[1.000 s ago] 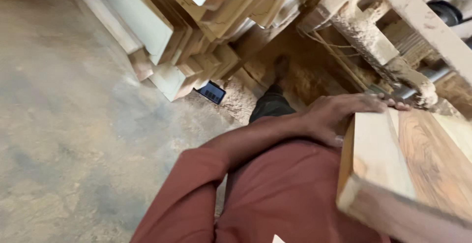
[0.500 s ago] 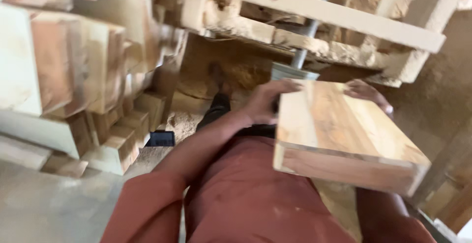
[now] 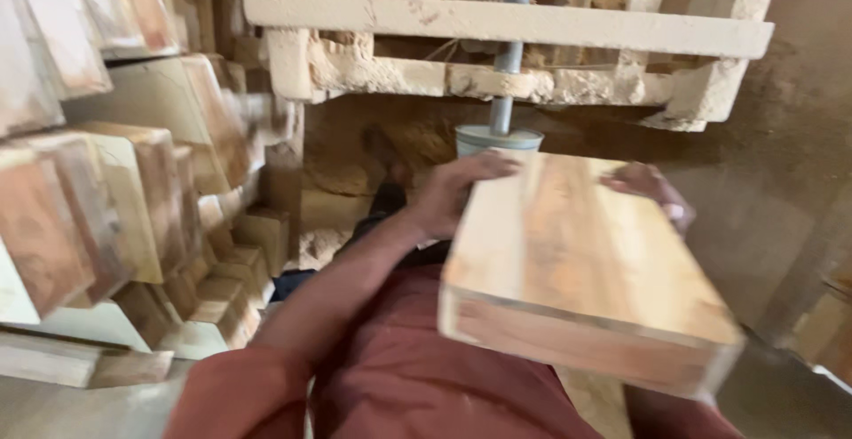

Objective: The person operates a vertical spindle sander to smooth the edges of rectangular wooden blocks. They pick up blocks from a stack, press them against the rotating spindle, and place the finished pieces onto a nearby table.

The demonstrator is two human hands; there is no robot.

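Gripping wood block (image 3: 577, 261): left hand (image 3: 457, 192), right hand (image 3: 652, 189) clasping far edge.

A thick wooden block (image 3: 577, 270), pale with reddish-brown grain across its broad top face, was held level in front of the body, its light sawn end nearest the camera.

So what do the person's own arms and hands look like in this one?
Both hands are bare, no gloves. The left hand leads back along a bare forearm to a rust-red fabric sleeve pushed up near the elbow. The right hand shows only partly, with a rust-red sleeve below. Motion blur hides any rings or markings.
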